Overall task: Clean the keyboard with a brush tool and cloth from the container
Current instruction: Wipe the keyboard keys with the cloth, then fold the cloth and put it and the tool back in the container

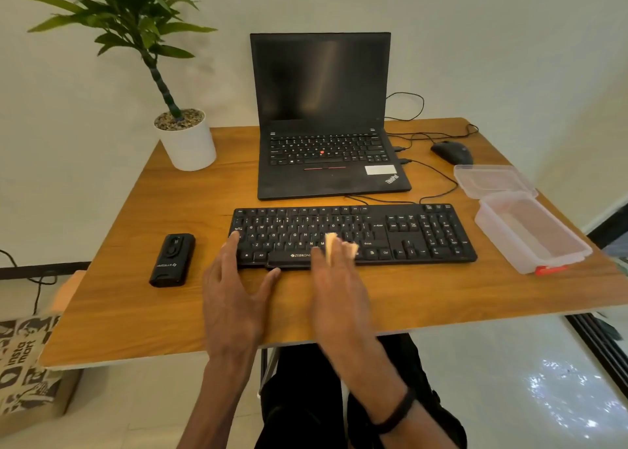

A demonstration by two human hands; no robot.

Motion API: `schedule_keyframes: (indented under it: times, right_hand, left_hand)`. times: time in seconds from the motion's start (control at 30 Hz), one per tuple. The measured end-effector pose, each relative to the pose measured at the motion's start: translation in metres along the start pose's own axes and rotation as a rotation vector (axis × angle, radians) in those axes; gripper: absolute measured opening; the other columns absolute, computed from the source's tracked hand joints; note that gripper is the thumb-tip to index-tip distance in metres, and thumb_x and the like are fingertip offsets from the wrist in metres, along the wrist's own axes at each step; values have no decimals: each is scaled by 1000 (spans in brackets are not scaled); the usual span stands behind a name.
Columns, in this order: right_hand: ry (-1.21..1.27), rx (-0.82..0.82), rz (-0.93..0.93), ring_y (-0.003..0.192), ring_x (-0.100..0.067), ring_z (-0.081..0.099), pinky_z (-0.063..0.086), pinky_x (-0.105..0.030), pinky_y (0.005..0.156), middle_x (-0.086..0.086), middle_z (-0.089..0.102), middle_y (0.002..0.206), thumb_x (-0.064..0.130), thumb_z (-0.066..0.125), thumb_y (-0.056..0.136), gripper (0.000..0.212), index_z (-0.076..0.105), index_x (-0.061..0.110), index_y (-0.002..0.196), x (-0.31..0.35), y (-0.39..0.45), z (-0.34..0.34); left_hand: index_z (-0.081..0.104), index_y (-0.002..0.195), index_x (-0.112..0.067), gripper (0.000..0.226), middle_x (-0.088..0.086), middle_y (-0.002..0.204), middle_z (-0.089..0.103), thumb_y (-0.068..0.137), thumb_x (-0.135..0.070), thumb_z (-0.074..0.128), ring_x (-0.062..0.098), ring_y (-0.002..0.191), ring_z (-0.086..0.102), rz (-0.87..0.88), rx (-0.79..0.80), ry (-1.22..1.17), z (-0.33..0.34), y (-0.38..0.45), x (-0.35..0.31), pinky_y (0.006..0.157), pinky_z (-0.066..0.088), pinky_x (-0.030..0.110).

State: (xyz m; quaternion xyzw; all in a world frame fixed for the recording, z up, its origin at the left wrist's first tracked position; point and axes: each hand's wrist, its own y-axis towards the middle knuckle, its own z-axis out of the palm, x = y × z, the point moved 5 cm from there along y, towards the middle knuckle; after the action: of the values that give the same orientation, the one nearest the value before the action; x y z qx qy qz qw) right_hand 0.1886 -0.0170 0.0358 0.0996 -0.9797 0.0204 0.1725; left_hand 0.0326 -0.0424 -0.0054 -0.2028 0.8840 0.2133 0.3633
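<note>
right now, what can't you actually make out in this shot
- Cloth, head view: motion-blurred and mostly hidden under the right hand; its size and folds are unclear.
- Keyboard keys beneath both hands: covered.
- Left hand: fingers spread at the keyboard's left end; whether it presses down is unclear.
- Red item beside the container: only a sliver shows behind its front wall.
- Black device: lettering too small to read.
- Printed bag: cut off by the left edge.

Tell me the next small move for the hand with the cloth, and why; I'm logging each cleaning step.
Probably sweep the pale cloth rightward. The right hand presses it on the middle letter keys of the black wired keyboard, while the left hand steadies the keyboard's left end; the number pad side lies beyond the cloth.
</note>
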Motion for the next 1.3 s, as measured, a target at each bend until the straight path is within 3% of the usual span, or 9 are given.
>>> schedule_keyframes:
  times: [0.1,0.17,0.23,0.33,0.4,0.5,0.63,0.87,1.3]
  right_hand:
    - [246,49,-260,150,-23,32,34,-39,120,-8,34,161,-1,55,96,61,40,18,152,50,0,19]
    - [515,66,-365,125,-11,56,49,-30,107,0,62,136,-4,51,94,47,61,17,134,68,-2,15]
    - [772,37,-244,113,4,61,49,-14,98,10,70,126,1,54,94,42,69,21,128,56,4,6]
    - [1263,67,115,105,-11,72,60,-29,86,5,76,114,5,68,92,33,74,27,116,14,10,1]
    - [1472,74,290,101,-26,75,63,-38,78,-4,76,112,6,72,92,27,73,22,114,-11,10,-3]
    - [1697,84,382,96,-35,75,65,-42,77,-14,75,112,3,74,89,30,68,8,119,-40,5,-12]
    - [1667,34,400,90,-31,74,59,-49,86,-19,76,108,6,74,88,30,67,4,118,-66,-5,-21]
    - [1379,-104,421,95,-26,75,57,-34,65,-3,79,101,16,87,78,41,70,18,114,-146,-39,-55]
    - [976,-651,463,81,-14,73,56,-28,70,4,77,81,21,78,90,21,66,26,106,-290,-67,-147]
  left_hand:
    - [25,161,-28,89,12,147,52,89,-44,75,33,135,47,108,41,-88,2,-1,6,107,47,54]
    - [26,162,-22,80,14,136,57,94,-47,60,35,124,56,199,26,-141,0,-4,13,99,50,56]
    - [29,160,-19,74,12,144,54,95,-36,62,33,132,51,188,-14,-155,-2,-3,12,105,47,54]
    - [39,156,-21,66,4,150,53,97,-22,69,21,139,48,109,-108,-162,-10,-4,-3,113,42,41]
    - [50,150,-21,50,-4,140,62,102,-26,63,9,129,57,88,-152,-271,-15,-13,-14,106,48,27]
    - [70,128,-22,36,-9,111,76,104,-44,53,8,102,72,-87,75,-597,-3,-23,-37,87,61,35]
    - [74,115,-13,34,4,97,79,97,-39,62,20,92,77,-224,421,-880,27,-35,-83,81,62,34]
    - [75,114,-18,20,-2,101,80,95,-25,73,16,99,75,-202,540,-867,76,-47,-136,85,60,32]
    - [58,122,-28,36,3,95,80,92,-27,78,18,87,77,-94,774,-881,184,-54,-287,84,63,38]
